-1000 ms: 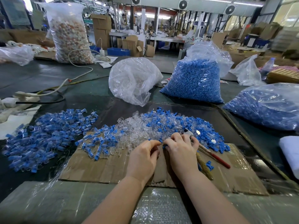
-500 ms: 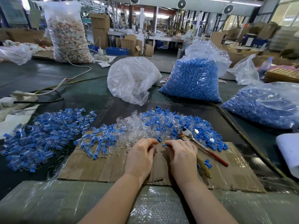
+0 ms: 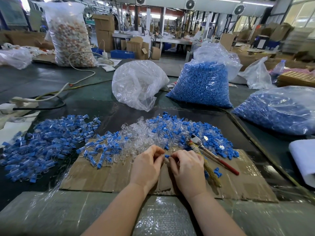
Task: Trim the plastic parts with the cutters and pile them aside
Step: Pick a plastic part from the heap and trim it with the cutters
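A small blue plastic part (image 3: 167, 156) is pinched between my left hand (image 3: 148, 165) and my right hand (image 3: 188, 167), low over the cardboard sheet (image 3: 95, 178). The cutters (image 3: 207, 152), with red and cloth-wrapped handles, lie on the cardboard just right of my right hand, held by neither hand. Behind my hands spreads a mixed heap of clear and blue parts (image 3: 170, 132). A separate pile of blue-and-clear parts (image 3: 46, 143) lies to the left on the dark table.
A crumpled clear bag (image 3: 136, 84) and a bag full of blue parts (image 3: 202, 84) stand behind the heap. Another bag of blue parts (image 3: 279, 111) lies at the right. A white cable and power strip (image 3: 22, 101) sit at the far left. A white roll (image 3: 305, 159) is at the right edge.
Both hands drew back from the heap toward me. The cutters, partly under my right hand before, now lie uncovered beside it. A blue part shows between my fingertips.
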Tool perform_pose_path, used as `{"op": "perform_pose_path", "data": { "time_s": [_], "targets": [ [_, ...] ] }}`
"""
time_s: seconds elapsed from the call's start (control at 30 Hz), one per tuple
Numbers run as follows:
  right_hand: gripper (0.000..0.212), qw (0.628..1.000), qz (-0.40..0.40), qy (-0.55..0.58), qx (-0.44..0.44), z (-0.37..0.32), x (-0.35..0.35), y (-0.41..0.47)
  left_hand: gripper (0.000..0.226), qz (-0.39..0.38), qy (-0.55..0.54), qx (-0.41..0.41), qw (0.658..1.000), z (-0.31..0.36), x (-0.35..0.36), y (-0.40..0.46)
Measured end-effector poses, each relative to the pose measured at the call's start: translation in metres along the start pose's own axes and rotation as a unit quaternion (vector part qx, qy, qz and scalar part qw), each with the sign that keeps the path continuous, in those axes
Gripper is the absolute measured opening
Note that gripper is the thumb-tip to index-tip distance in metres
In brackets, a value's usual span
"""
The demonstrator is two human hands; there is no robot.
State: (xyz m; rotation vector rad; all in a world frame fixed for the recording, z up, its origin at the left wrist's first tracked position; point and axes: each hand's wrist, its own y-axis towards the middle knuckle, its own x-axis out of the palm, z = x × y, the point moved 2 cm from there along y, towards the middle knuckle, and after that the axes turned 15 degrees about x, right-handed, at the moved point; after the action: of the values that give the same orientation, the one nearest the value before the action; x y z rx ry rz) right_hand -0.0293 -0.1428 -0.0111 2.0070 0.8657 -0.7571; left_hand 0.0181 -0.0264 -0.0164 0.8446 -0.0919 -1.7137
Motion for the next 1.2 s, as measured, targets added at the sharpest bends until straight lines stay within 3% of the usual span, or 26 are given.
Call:
{"op": "perform_pose_path", "data": {
  "time_s": [0.17,0.47,0.67,1.2],
  "targets": [
    [0.021,1.000,0.012,-0.004,-0.012,-0.0020,-0.0025,-0.0005,0.028,-0.014,-0.014,0.011,1.000,-0.0012,0.0001,-0.0004],
    [0.012,0.999,0.002,0.037,-0.037,-0.0006,-0.0015,-0.0002,0.029,-0.014,-0.047,-0.002,0.999,-0.0002,-0.0012,0.0012],
    [0.021,0.996,-0.041,0.063,-0.056,0.0014,-0.0004,0.0006,0.030,-0.015,-0.050,0.002,0.999,-0.0002,-0.0010,0.0016],
    [0.022,0.995,-0.032,0.053,-0.082,-0.0010,-0.0086,0.0042,0.025,-0.015,-0.064,-0.014,0.998,0.0000,-0.0015,0.0045]
  ]
}}
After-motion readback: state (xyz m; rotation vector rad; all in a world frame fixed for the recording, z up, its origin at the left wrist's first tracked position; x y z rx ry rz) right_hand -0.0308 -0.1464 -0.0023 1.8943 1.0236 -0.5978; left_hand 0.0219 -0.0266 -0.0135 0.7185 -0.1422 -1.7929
